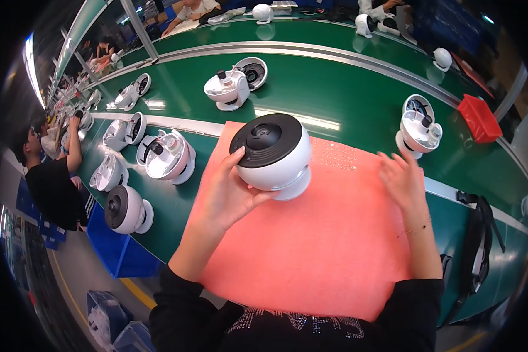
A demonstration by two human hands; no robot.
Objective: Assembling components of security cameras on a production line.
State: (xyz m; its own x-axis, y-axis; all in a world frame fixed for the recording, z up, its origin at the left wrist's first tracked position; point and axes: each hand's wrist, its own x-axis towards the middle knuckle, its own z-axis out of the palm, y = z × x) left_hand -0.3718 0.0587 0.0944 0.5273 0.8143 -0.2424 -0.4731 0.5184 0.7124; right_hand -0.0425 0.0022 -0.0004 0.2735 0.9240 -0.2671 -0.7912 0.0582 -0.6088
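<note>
A white ball-shaped device (278, 170) with a black round face and a raised lens-like centre is held by my left hand (226, 193). My fingers and thumb grip its left side and underside. Its white foot rests on or just above the pink mat (299, 252); I cannot tell which. Over the mat's right side, my right hand (402, 182) is empty, fingers apart and slightly smeared. Between the device and that hand, small clear dots (338, 157) lie in rows on the mat.
Several opened white devices (169, 155) stand left of the mat, beside a closed one (126, 209). More opened units (227, 88) sit on the green belt (328, 82). A red bin (479, 119) and black strap (481, 240) lie right. A co-worker (53, 176) works at far left.
</note>
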